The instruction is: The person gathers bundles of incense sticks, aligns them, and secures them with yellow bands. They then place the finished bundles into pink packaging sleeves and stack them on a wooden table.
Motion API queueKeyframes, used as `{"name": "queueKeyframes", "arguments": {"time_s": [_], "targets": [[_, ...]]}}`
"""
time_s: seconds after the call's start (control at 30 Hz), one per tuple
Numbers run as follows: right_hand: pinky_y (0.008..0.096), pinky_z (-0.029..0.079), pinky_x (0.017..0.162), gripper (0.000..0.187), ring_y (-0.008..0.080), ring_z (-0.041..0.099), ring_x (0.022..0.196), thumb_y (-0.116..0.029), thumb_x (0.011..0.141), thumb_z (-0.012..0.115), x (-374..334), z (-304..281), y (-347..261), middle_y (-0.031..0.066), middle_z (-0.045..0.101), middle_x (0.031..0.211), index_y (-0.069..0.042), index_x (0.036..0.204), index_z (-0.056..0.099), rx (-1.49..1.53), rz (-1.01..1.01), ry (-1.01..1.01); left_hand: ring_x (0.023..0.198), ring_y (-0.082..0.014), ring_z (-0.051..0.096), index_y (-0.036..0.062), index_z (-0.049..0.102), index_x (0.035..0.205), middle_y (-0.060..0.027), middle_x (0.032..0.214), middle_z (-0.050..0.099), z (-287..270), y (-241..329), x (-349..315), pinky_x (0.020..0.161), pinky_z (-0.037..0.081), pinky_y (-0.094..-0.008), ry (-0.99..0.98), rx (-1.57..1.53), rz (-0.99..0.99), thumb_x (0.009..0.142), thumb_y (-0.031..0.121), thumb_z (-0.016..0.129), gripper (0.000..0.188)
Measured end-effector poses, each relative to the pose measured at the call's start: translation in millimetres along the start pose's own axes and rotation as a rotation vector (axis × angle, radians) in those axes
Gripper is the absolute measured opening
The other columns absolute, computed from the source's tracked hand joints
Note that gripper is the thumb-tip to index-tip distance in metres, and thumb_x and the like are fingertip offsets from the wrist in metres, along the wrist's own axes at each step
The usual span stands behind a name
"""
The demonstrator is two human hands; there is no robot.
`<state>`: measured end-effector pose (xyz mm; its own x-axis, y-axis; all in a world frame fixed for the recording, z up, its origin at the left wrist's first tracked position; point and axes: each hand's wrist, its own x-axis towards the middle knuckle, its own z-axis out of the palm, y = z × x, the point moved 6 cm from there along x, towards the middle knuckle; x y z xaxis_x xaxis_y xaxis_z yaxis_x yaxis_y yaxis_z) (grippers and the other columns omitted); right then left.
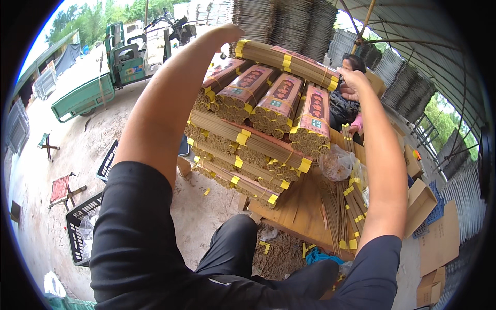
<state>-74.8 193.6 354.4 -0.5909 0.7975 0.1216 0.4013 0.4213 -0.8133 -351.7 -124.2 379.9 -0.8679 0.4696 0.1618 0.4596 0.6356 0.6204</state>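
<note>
Several bundles of incense sticks are stacked crosswise in layers, with pink printed labels and yellow bands. Across the far side of the top lies one incense bundle (289,58), between my two hands. My left hand (229,34) is at its left end, the fingers mostly hidden behind the wrist. At the other end my right hand (353,83) has its thumb against the bundle and its fingers curved beyond it. Just nearer, a row of labelled incense bundles (276,101) lies with the stick ends toward me. Lower layers (243,137) show more sticks and yellow bands.
The stack stands on a wooden table (297,206), with loose sticks and a clear plastic bag (337,163) at its right. Behind it is another person (343,106). Black crates (82,227) and a green cart (85,95) are left; cardboard boxes (439,237) are right.
</note>
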Motion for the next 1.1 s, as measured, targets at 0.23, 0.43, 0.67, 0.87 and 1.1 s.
{"name": "queueKeyframes", "arguments": {"time_s": [0.23, 0.43, 0.67, 0.87, 1.1], "targets": [[0.0412, 0.061, 0.079, 0.021, 0.0201, 0.073, 0.087, -0.024, 0.09, 0.068, -2, 18, -3, 0.0061, 0.073, 0.099, -0.007, 0.102, 0.07, 0.292, -0.018, -0.064, 0.132, -0.0377, 0.054, 0.0008, 0.039, 0.15, -0.0253, 0.149, 0.047, 33, 10, 2, 0.114, 0.042, -0.0497, -0.203, -0.44, -0.02, 0.098, 0.057, 0.056, 0.078], [0.0409, 0.059, 0.082, 0.021, 0.0194, 0.072, 0.085, -0.027, 0.089, 0.066, 17, 27, 2, 0.0054, 0.073, 0.094, -0.01, 0.099, 0.069, 0.429, -0.016, -0.065, 0.132, -0.0388, 0.052, 0.0021, 0.039, 0.15, -0.0248, 0.15, 0.044, 30, 0, 17, 0.107, 0.046, -0.057, -0.15, -0.52, 0.029, 0.1, 0.053, 0.053, 0.073], [0.0358, 0.058, 0.079, 0.036, 0.0174, 0.068, 0.084, -0.045, 0.094, 0.065, 14, 30, 12, 0.0038, 0.07, 0.092, -0.01, 0.105, 0.066, 0.415, -0.029, -0.092, 0.128, -0.0413, 0.056, 0.0032, 0.045, 0.148, -0.0274, 0.146, 0.049, 25, -7, 13, 0.109, 0.041, -0.0601, -0.156, -0.3, -0.023, 0.093, 0.064, 0.059, 0.083], [0.0275, 0.057, 0.065, 0.037, 0.0148, 0.069, 0.08, -0.037, 0.099, 0.065, -27, -26, 59, 0.0062, 0.071, 0.094, 0.0, 0.106, 0.07, 0.553, -0.22, 0.167, 0.141, -0.0414, 0.042, 0.007, 0.049, 0.147, -0.0218, 0.153, 0.045, -8, 35, -11, 0.103, 0.042, -0.0678, -0.086, -0.007, 0.146, 0.095, 0.071, 0.048, 0.082], [0.0251, 0.051, 0.065, 0.023, 0.0124, 0.069, 0.081, -0.026, 0.096, 0.065, -150, -73, 268, 0.0051, 0.072, 0.093, -0.004, 0.1, 0.069, 0.942, -0.091, 0.425, 0.133, -0.0268, 0.052, 0.0053, 0.054, 0.143, -0.0158, 0.139, 0.06, -15, 109, -233, 0.111, 0.042, -0.0455, 0.123, -0.796, 0.403, 0.101, 0.047, 0.057, 0.059]]}}
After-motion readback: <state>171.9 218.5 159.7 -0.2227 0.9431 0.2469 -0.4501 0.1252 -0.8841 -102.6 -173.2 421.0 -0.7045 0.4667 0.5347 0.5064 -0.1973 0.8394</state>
